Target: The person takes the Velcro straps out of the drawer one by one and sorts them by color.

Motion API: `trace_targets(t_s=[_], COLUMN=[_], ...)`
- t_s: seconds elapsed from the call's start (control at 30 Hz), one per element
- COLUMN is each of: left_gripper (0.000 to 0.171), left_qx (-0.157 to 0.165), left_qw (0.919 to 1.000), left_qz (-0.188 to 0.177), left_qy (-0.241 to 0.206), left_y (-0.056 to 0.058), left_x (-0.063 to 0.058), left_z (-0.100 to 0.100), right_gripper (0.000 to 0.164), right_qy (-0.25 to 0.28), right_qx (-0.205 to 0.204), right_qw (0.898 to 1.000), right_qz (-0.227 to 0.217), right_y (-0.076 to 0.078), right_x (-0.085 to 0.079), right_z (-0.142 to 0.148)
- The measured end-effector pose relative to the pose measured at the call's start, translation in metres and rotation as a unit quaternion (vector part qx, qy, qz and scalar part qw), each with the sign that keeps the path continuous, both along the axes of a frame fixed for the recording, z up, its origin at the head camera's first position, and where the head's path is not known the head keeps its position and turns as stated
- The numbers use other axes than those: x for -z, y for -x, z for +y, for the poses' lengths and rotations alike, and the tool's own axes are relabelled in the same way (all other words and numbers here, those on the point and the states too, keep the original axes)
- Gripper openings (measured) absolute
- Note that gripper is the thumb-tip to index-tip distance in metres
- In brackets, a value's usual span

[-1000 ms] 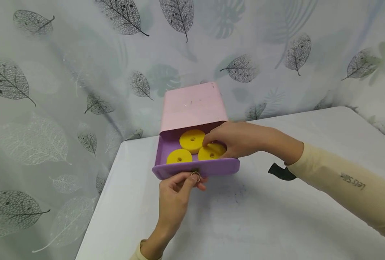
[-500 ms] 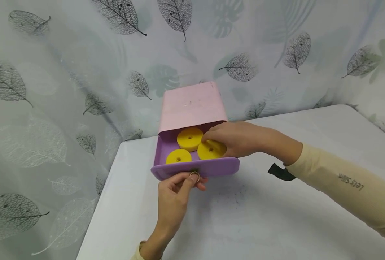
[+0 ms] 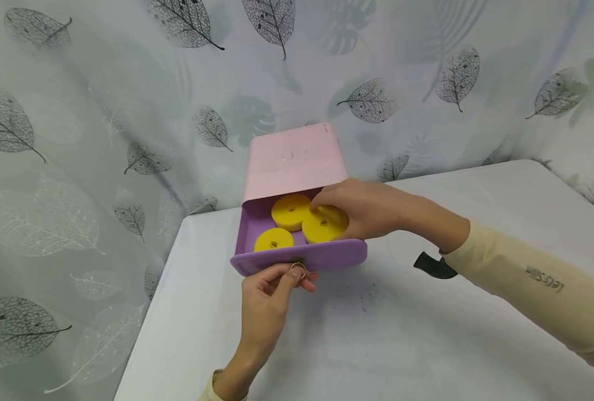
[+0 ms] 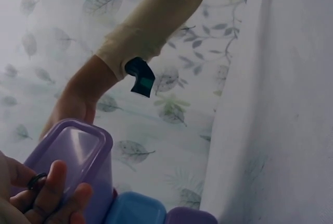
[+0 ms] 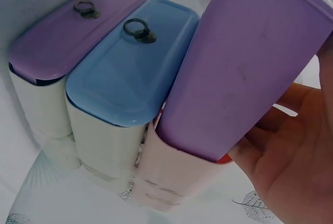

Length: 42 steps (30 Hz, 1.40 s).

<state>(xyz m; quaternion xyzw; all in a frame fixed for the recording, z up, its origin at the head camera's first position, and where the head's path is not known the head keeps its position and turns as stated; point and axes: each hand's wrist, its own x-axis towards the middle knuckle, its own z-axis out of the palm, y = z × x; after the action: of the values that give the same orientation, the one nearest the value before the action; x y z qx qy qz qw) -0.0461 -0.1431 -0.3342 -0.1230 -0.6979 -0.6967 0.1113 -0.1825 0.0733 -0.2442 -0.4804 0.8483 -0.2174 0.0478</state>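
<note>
A purple drawer [image 3: 334, 255] stands pulled out of a pink drawer case [image 3: 294, 159]. Three thick yellow discs with centre holes are in it: a left disc [image 3: 274, 239], a back disc [image 3: 290, 211] and a right disc [image 3: 325, 224]. My right hand [image 3: 369, 207] reaches over the drawer's right side and grips the right disc between thumb and fingers; that disc overlaps the back one. At the drawer front, my left hand [image 3: 263, 312] pinches the metal ring pull [image 3: 298, 270]. The right hand's fingertips are hidden in the right wrist view.
Below the open drawer are a blue drawer [image 5: 135, 62] and another purple drawer [image 5: 78, 31], both closed, with ring pulls. The unit stands on a white table [image 3: 402, 334] against a leaf-print curtain [image 3: 297, 72]. A dark strap-like piece [image 3: 434, 265] hangs at the right sleeve.
The right disc has risen slightly in my right hand and now overlaps the back disc. My left hand keeps its pinch on the ring pull. The view has shifted slightly.
</note>
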Motion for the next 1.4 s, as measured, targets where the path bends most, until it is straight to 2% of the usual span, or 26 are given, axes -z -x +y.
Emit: trace_targets(t_s=[0.13, 0.43, 0.63, 0.9, 1.4], left_gripper=[0.022, 0.022, 0.022, 0.022, 0.021], left_qx=[-0.001, 0.001, 0.004, -0.002, -0.004], left_qw=[1.0000, 0.9999, 0.9999, 0.9999, 0.9997], left_qz=[0.008, 0.013, 0.017, 0.014, 0.023], left_qy=[-0.005, -0.004, -0.003, -0.004, -0.001], left_y=[0.000, 0.000, 0.001, 0.000, 0.001], left_x=[-0.001, -0.001, -0.001, 0.000, 0.001], left_z=[0.000, 0.001, 0.002, 0.001, -0.001], right_gripper=[0.064, 0.059, 0.054, 0.056, 0.052], right_qy=[0.022, 0.024, 0.048, 0.067, 0.089], right_qx=[-0.008, -0.004, -0.010, -0.019, 0.013], right_qw=[1.000, 0.999, 0.998, 0.997, 0.996], right_qz=[0.005, 0.020, 0.028, 0.033, 0.023], right_y=[0.001, 0.001, -0.002, -0.002, -0.005], right_x=[-0.004, -0.010, -0.019, -0.027, -0.032], right_z=[0.001, 0.005, 0.010, 0.014, 0.032])
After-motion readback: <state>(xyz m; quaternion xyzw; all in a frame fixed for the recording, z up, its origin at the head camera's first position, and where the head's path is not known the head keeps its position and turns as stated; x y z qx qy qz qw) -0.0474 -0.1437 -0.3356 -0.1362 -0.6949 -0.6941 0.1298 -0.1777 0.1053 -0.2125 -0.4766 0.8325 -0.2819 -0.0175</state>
